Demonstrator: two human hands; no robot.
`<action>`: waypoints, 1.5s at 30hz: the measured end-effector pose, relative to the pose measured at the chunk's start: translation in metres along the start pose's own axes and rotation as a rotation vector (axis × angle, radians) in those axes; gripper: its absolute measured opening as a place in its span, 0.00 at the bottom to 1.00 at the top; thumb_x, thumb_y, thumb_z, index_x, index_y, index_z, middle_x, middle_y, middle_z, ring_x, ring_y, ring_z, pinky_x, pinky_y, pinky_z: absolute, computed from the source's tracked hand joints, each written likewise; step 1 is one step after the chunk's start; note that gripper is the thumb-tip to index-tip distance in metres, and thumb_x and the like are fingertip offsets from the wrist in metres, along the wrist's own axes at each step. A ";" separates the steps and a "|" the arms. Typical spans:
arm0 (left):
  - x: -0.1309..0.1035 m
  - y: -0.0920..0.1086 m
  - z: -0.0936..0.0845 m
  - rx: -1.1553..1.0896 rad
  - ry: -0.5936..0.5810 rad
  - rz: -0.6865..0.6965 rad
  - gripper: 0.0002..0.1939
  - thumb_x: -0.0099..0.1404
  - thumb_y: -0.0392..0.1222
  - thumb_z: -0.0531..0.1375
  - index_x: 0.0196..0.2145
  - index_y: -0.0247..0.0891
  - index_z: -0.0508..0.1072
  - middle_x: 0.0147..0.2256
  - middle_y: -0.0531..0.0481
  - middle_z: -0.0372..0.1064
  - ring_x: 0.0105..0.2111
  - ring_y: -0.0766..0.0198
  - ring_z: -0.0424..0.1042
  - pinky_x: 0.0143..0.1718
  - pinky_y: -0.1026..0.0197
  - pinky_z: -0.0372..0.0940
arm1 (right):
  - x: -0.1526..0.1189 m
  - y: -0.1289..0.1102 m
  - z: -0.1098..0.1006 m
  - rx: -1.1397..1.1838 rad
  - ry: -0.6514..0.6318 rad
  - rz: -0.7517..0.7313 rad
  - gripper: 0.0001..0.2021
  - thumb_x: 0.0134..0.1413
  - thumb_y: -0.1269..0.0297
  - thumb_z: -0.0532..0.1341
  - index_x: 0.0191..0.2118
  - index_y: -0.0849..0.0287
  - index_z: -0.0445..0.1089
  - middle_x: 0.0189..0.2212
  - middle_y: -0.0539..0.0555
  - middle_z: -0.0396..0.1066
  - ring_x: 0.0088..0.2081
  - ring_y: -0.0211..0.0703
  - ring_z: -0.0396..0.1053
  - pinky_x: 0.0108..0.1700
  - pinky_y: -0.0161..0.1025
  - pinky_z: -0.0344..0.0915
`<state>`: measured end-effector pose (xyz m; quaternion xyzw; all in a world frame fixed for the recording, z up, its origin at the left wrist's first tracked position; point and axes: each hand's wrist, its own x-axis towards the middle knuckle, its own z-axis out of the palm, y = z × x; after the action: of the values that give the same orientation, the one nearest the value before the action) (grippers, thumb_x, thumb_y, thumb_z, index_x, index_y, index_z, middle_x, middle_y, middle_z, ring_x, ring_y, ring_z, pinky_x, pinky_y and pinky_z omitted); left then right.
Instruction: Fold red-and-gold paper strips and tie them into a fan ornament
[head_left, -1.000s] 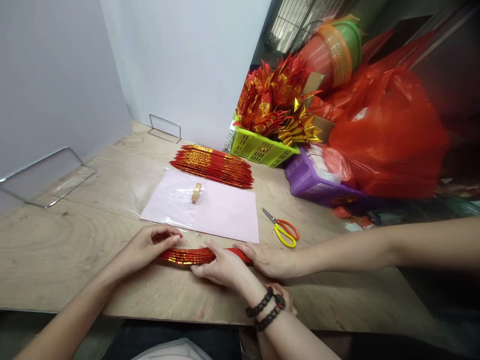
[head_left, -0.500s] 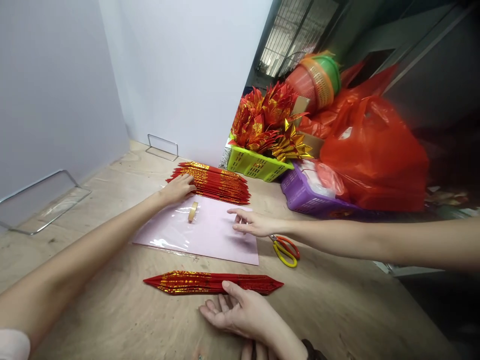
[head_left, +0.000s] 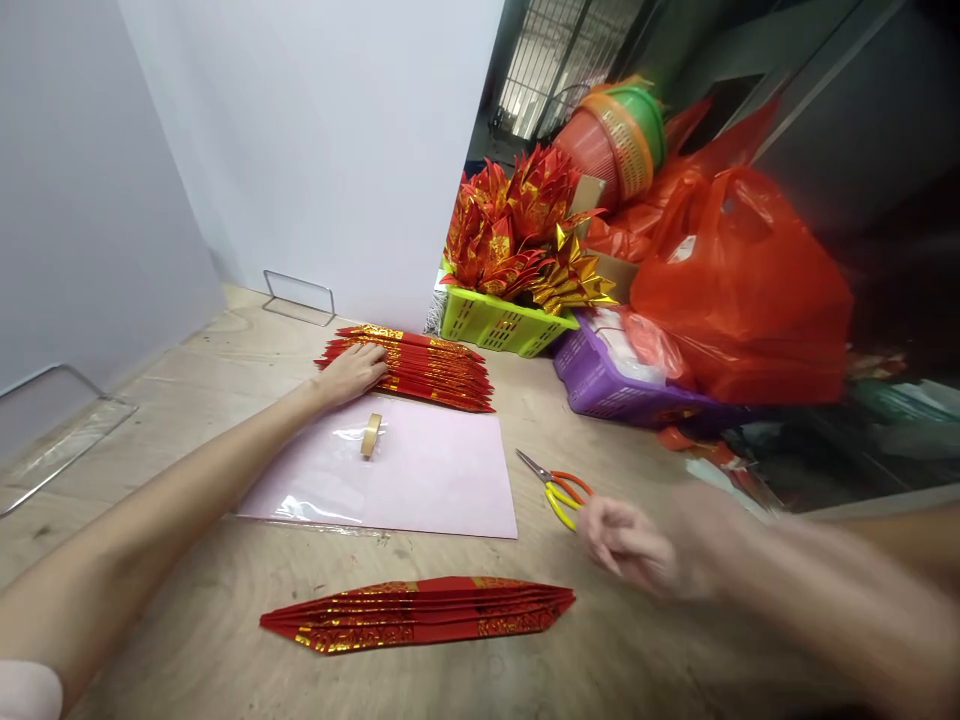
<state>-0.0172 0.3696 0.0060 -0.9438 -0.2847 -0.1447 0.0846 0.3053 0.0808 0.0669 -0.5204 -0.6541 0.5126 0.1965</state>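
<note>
At the far side of the table, my left hand lies with curled fingers over a stack of folded red paper with gold print. My right hand, blurred, is curled beside the handles of the scissors; whether anything is in its fingers is hidden. A separate bundle of pleated red and gold paper, pointed at both ends, lies nearest me with no hand on it. Between bundle and stack is a pink sheet, partly under clear plastic, with a roll of tape on it.
A lime-green basket of red and gold paper flowers stands behind, beside a purple basket and a large red plastic bag. Wire stands line the white wall. Another blurred arm shows at right.
My right hand has drawn back from the pink sheet towards the scissors. The bracelet-wearing person's hand has left the near bundle, which lies tilted and more fanned. My left hand stays on the stack.
</note>
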 end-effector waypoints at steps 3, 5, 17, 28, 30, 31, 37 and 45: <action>-0.004 0.003 -0.002 0.001 -0.006 0.036 0.10 0.69 0.36 0.52 0.35 0.35 0.73 0.38 0.42 0.67 0.38 0.57 0.63 0.41 0.55 0.57 | -0.008 -0.019 0.055 -0.076 0.069 -0.133 0.11 0.60 0.56 0.61 0.48 0.46 0.70 0.52 0.54 0.68 0.49 0.47 0.68 0.43 0.44 0.72; -0.004 0.003 -0.004 -0.004 -0.016 0.060 0.10 0.68 0.34 0.52 0.32 0.36 0.72 0.35 0.43 0.68 0.36 0.58 0.64 0.40 0.56 0.58 | -0.002 -0.035 0.089 -0.126 0.111 -0.202 0.11 0.54 0.58 0.66 0.45 0.41 0.71 0.52 0.50 0.69 0.49 0.48 0.68 0.39 0.41 0.72; 0.001 0.009 -0.058 -0.012 0.004 0.049 0.11 0.67 0.30 0.50 0.32 0.36 0.71 0.30 0.46 0.71 0.30 0.61 0.67 0.35 0.60 0.60 | 0.162 -0.095 -0.009 -0.746 0.782 -0.204 0.14 0.62 0.72 0.46 0.44 0.62 0.67 0.43 0.62 0.72 0.46 0.49 0.68 0.49 0.45 0.58; -0.102 0.124 -0.105 -0.177 -0.172 0.037 0.11 0.69 0.30 0.50 0.30 0.39 0.65 0.28 0.50 0.68 0.26 0.63 0.64 0.30 0.59 0.58 | 0.220 -0.051 -0.015 -0.916 0.206 -0.231 0.06 0.54 0.73 0.60 0.37 0.57 0.71 0.37 0.51 0.73 0.38 0.39 0.69 0.38 0.33 0.59; -0.106 0.141 -0.090 -0.202 -0.167 0.010 0.11 0.69 0.30 0.50 0.30 0.39 0.64 0.30 0.50 0.68 0.28 0.62 0.65 0.30 0.59 0.58 | 0.228 -0.042 -0.005 -0.976 0.209 -0.239 0.07 0.57 0.71 0.59 0.41 0.58 0.70 0.41 0.54 0.71 0.41 0.42 0.67 0.42 0.35 0.59; -0.107 0.147 -0.083 -0.214 -0.161 -0.019 0.10 0.69 0.30 0.50 0.31 0.39 0.64 0.31 0.50 0.68 0.29 0.61 0.66 0.31 0.60 0.58 | 0.231 -0.040 -0.001 -1.006 0.214 -0.243 0.07 0.58 0.71 0.58 0.42 0.59 0.70 0.43 0.56 0.70 0.43 0.43 0.66 0.43 0.37 0.59; -0.108 0.153 -0.060 -0.293 -0.101 -0.058 0.12 0.69 0.29 0.45 0.35 0.40 0.65 0.32 0.50 0.68 0.31 0.61 0.65 0.34 0.60 0.59 | 0.241 -0.033 0.013 -1.145 0.248 -0.283 0.10 0.62 0.73 0.52 0.39 0.60 0.71 0.43 0.61 0.69 0.45 0.48 0.63 0.49 0.42 0.56; -0.123 0.143 -0.062 -0.493 -0.058 -0.049 0.10 0.71 0.44 0.52 0.39 0.39 0.71 0.39 0.46 0.71 0.40 0.59 0.67 0.43 0.57 0.62 | 0.219 -0.053 0.011 -1.101 0.457 -0.313 0.14 0.60 0.77 0.48 0.38 0.65 0.71 0.39 0.66 0.70 0.43 0.54 0.64 0.47 0.47 0.58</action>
<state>-0.0487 0.1737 0.0138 -0.9326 -0.2658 -0.1848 -0.1596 0.1877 0.2720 0.0483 -0.5402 -0.8326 -0.0598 0.1071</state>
